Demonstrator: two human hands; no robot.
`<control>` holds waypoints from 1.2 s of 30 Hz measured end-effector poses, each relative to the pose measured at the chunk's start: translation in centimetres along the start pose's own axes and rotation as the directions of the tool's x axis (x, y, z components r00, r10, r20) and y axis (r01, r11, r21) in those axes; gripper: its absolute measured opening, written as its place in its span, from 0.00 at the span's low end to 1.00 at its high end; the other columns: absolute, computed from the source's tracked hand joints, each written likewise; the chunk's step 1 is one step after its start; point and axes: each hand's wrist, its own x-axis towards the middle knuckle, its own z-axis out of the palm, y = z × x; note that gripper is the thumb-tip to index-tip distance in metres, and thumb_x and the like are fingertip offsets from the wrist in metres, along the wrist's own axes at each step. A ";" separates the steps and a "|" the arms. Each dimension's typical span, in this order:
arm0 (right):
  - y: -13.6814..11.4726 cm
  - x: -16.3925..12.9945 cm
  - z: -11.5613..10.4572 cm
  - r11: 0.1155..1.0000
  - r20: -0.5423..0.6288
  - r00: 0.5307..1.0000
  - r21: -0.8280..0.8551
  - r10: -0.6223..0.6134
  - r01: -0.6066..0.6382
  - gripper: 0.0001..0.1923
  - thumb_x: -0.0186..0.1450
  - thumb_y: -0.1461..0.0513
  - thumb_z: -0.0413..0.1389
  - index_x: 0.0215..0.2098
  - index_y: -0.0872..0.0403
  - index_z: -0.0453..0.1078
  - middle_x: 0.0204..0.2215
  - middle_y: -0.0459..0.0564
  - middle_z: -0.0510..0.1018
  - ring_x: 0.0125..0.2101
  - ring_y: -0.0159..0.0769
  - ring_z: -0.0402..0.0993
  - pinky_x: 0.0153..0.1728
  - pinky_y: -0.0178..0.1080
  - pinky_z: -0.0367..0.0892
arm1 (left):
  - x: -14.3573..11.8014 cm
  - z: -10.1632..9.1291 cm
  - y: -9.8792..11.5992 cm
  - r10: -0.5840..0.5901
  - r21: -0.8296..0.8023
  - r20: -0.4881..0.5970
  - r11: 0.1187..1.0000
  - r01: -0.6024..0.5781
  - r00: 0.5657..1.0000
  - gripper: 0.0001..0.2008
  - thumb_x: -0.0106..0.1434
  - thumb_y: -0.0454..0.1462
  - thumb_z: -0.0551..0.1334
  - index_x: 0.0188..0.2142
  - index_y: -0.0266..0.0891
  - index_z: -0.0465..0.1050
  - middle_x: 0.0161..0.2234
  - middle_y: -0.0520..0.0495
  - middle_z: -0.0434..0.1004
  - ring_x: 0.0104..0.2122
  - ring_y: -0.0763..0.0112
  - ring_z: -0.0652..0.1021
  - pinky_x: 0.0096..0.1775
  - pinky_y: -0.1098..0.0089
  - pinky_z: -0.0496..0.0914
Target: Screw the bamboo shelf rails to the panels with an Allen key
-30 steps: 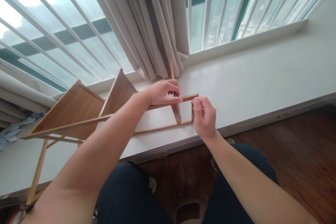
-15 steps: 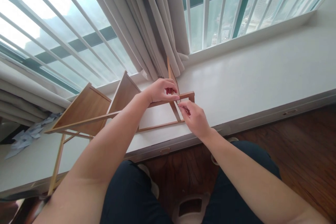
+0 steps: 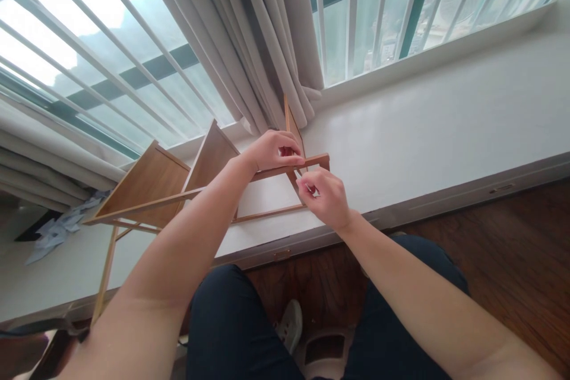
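A light-brown wooden shelf rack lies on its side along the white window ledge, its panels standing up at a slant. Near the rack's right end, my left hand is closed on a slim rail, thumb lying along it and fingers curled over the far side. Just below that rail, my right hand is closed in a pinch close to a crosspiece joint. A thin sliver shows at its fingertips, too small to name. The fingers of both hands nearly meet at the rail.
Grey curtains hang behind the rack, between barred windows. Crumpled pale paper or cloth lies at the ledge's left end. My knees face the ledge over a dark wooden floor, with a beige stool-like object between my legs.
My right hand has turned, its fingers curling tighter, and shifted slightly left under the rail. My left hand keeps its place. A shoe now shows beside my left knee.
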 end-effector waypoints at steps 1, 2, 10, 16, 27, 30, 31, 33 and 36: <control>0.1 0.0 0.2 1.000 -0.009 1.000 0.003 -0.006 0.006 0.07 0.67 0.69 0.55 0.37 0.50 0.64 0.25 0.44 0.70 0.27 0.32 0.65 0.31 0.36 0.65 | 0.0 0.0 0.0 0.001 0.002 -0.002 1.000 -0.001 1.000 0.20 0.60 0.54 0.68 0.36 0.39 0.83 0.39 0.45 0.81 0.35 0.73 0.78 0.38 0.73 0.69; 0.2 0.1 0.3 1.000 -0.017 1.000 0.007 -0.014 0.014 0.08 0.67 0.69 0.55 0.36 0.50 0.63 0.26 0.43 0.70 0.27 0.32 0.65 0.31 0.36 0.64 | 0.0 0.0 0.0 0.003 0.007 -0.005 1.000 -0.003 1.000 0.20 0.60 0.53 0.68 0.35 0.39 0.83 0.38 0.45 0.81 0.35 0.73 0.78 0.38 0.73 0.69; 0.6 0.7 0.8 0.999 -0.024 0.999 -0.024 0.031 -0.031 0.08 0.68 0.68 0.55 0.34 0.50 0.62 0.26 0.44 0.70 0.26 0.31 0.65 0.30 0.37 0.63 | -0.1 -0.1 0.2 0.006 -0.003 -0.007 1.000 -0.006 1.000 0.21 0.65 0.53 0.62 0.34 0.37 0.82 0.38 0.44 0.81 0.35 0.72 0.78 0.37 0.73 0.68; 0.3 0.6 0.6 0.999 -0.007 1.000 0.048 0.014 -0.014 0.10 0.66 0.70 0.55 0.34 0.50 0.61 0.26 0.43 0.71 0.26 0.31 0.66 0.30 0.36 0.64 | -0.1 0.1 0.0 -0.029 0.002 -0.040 1.000 0.029 0.999 0.25 0.68 0.55 0.58 0.34 0.36 0.81 0.37 0.44 0.81 0.36 0.73 0.77 0.39 0.74 0.67; 0.2 1.0 0.6 0.999 0.017 0.999 0.015 0.040 -0.040 0.08 0.66 0.69 0.55 0.34 0.51 0.62 0.26 0.43 0.70 0.24 0.30 0.64 0.30 0.36 0.64 | 0.0 0.1 0.3 -0.043 -0.024 -0.045 0.999 0.042 0.998 0.27 0.69 0.55 0.55 0.33 0.35 0.81 0.35 0.43 0.81 0.32 0.74 0.77 0.36 0.75 0.67; 0.1 1.1 0.7 0.999 0.020 0.999 -0.005 0.044 -0.044 0.08 0.66 0.69 0.54 0.34 0.51 0.62 0.25 0.44 0.69 0.25 0.31 0.65 0.31 0.36 0.64 | 0.0 0.1 0.2 -0.028 -0.014 -0.050 1.000 0.027 0.998 0.24 0.69 0.52 0.56 0.33 0.36 0.81 0.35 0.44 0.81 0.33 0.74 0.77 0.36 0.75 0.68; 0.1 1.1 0.7 0.999 0.020 0.999 -0.012 0.043 -0.043 0.08 0.65 0.70 0.54 0.34 0.51 0.62 0.25 0.44 0.70 0.26 0.31 0.65 0.31 0.36 0.64 | 0.0 0.1 0.1 -0.024 -0.011 -0.053 1.000 0.024 0.998 0.23 0.70 0.50 0.56 0.33 0.36 0.81 0.35 0.45 0.81 0.33 0.74 0.77 0.36 0.75 0.68; 0.1 1.1 0.7 0.999 0.022 0.999 -0.019 0.040 -0.040 0.08 0.65 0.70 0.53 0.33 0.51 0.62 0.26 0.44 0.71 0.26 0.32 0.65 0.31 0.36 0.64 | 0.1 0.2 0.1 -0.022 -0.005 -0.060 1.000 0.022 0.998 0.20 0.69 0.46 0.56 0.32 0.36 0.81 0.35 0.46 0.81 0.32 0.75 0.77 0.36 0.76 0.68; 0.1 1.1 0.8 0.999 0.042 0.998 -0.022 0.044 -0.043 0.08 0.64 0.70 0.53 0.33 0.51 0.62 0.25 0.44 0.71 0.26 0.32 0.64 0.31 0.36 0.63 | 0.1 0.3 0.1 -0.047 0.025 -0.087 0.998 0.049 0.995 0.16 0.68 0.41 0.57 0.33 0.36 0.81 0.32 0.47 0.81 0.30 0.76 0.76 0.35 0.75 0.68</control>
